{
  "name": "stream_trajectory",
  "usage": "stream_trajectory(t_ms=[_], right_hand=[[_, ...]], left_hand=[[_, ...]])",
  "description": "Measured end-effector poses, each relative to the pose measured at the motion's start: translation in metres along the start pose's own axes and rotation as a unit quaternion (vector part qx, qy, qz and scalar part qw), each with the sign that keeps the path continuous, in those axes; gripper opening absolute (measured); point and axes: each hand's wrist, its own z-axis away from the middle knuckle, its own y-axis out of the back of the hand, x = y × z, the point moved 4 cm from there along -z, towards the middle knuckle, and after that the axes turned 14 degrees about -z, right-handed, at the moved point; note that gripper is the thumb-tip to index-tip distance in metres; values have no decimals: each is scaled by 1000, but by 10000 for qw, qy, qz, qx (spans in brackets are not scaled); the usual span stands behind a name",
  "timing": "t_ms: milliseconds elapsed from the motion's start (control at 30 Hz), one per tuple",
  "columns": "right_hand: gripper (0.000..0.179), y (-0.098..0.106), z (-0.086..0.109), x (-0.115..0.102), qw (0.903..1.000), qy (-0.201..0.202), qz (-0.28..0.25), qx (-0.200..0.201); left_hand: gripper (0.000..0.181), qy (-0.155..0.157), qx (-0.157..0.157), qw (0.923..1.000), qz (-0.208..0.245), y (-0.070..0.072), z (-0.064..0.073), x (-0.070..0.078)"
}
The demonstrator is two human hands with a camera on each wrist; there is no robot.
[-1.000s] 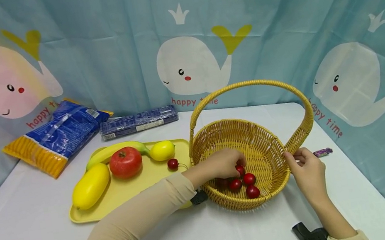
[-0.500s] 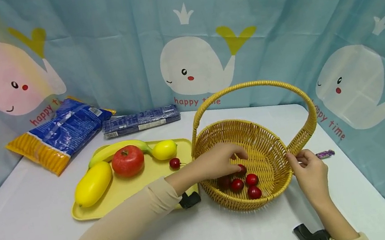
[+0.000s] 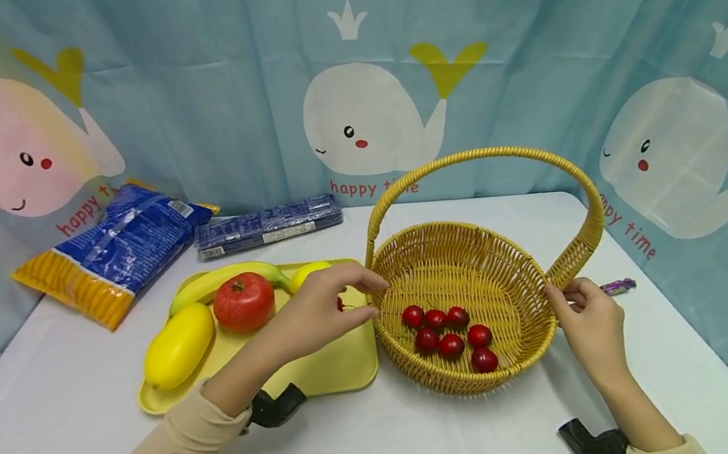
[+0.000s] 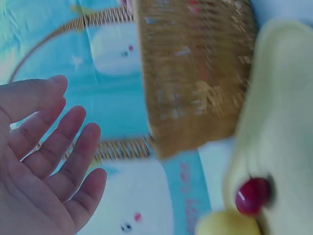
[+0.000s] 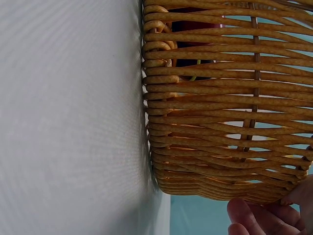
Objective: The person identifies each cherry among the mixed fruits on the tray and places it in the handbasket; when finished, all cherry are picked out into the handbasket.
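My left hand (image 3: 316,312) hovers above the yellow tray (image 3: 337,370), fingers spread loosely and holding nothing. Below it a single red cherry (image 4: 253,196) lies on the tray, mostly hidden by the hand in the head view. To the right stands a wicker basket (image 3: 441,380) with a tall arched handle, and several cherries (image 3: 451,346) lie on its bottom. At the basket's right side, by the handle's foot, my right hand (image 3: 592,322) pinches the rim between thumb and fingers. The right wrist view shows those fingertips at the rim.
The tray also bears a banana (image 3: 202,287), a red apple (image 3: 243,302), a yellow oblong fruit (image 3: 179,346) and a partly covered lemon (image 3: 305,272). Behind are a blue-and-orange snack bag (image 3: 124,245) and a long blue package (image 3: 269,226). A purple wrapped candy (image 3: 620,286) lies right of the basket.
My left hand let go of a cherry inside the basket, then moved out leftward over the tray. My right hand has kept its place on the rim.
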Motion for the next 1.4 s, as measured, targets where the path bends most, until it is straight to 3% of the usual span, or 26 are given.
stream_trajectory(t_ms=[233, 567, 700, 967, 1400], right_hand=[[22, 0, 0, 1, 10000, -3, 72, -32], [23, 1, 2, 1, 10000, -49, 7, -51], [23, 2, 2, 0, 10000, -41, 31, -50], [22, 2, 3, -1, 10000, -90, 4, -28], [23, 0, 1, 1, 10000, -66, 41, -20]], left_hand=[[26, 874, 186, 9957, -229, 3, 19, -40], [28, 1310, 25, 9899, -534, -19, 18, -80], [31, 1432, -233, 9862, -795, -25, 12, -85], [35, 1323, -786, 9778, -1424, -29, 3, -78], [28, 1388, -1051, 9778, -1171, -34, 0, -87]])
